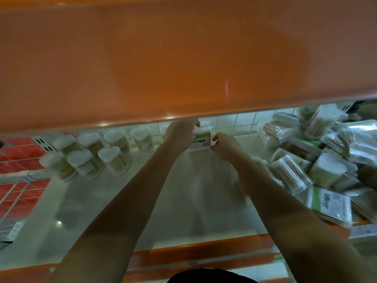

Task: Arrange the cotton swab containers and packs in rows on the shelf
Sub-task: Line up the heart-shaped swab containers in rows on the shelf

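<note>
My forearms reach deep; left hand [180,132] and right hand [223,145] both pinch a cotton swab pack [201,140], standing it upright beside the container row [114,148].

No text readable; pack [201,140] held far centre has green label with barcode, characters blurred; flat pack [329,203] near right shows green-white label, print illegible; round containers [114,160] far left carry unreadable label bands

Seven upright swab containers [114,160], one held pack [201,141], two hands [180,130], an uncounted pile of packs [318,152]
</note>
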A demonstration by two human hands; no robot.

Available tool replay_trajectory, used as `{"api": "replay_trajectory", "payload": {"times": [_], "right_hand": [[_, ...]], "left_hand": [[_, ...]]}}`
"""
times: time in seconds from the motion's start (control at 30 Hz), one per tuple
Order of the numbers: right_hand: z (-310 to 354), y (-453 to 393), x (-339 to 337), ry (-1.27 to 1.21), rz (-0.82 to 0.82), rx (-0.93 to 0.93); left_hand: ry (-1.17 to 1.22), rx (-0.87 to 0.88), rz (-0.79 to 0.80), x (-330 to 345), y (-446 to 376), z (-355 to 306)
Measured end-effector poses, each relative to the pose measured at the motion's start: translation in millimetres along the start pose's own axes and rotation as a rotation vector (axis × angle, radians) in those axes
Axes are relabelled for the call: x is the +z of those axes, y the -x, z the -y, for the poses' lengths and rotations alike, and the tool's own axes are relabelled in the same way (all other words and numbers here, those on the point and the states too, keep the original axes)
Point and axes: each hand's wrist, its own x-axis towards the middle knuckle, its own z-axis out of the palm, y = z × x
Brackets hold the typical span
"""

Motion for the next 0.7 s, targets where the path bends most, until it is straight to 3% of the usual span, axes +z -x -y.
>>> {"api": "replay_trajectory", "payload": {"times": [0.37,0.7], "right_hand": [[-25.4,39.5,-10.7,0.138,-0.104,-0.026],[-29.4,81.7,-16.1,0.201,-0.196,-0.058]], "left_hand": [[0.014,0.119,-0.053,-2.1,22.6,-10.3],[0.124,0.19,0.015,15.8,59.2,-38.0]]}}
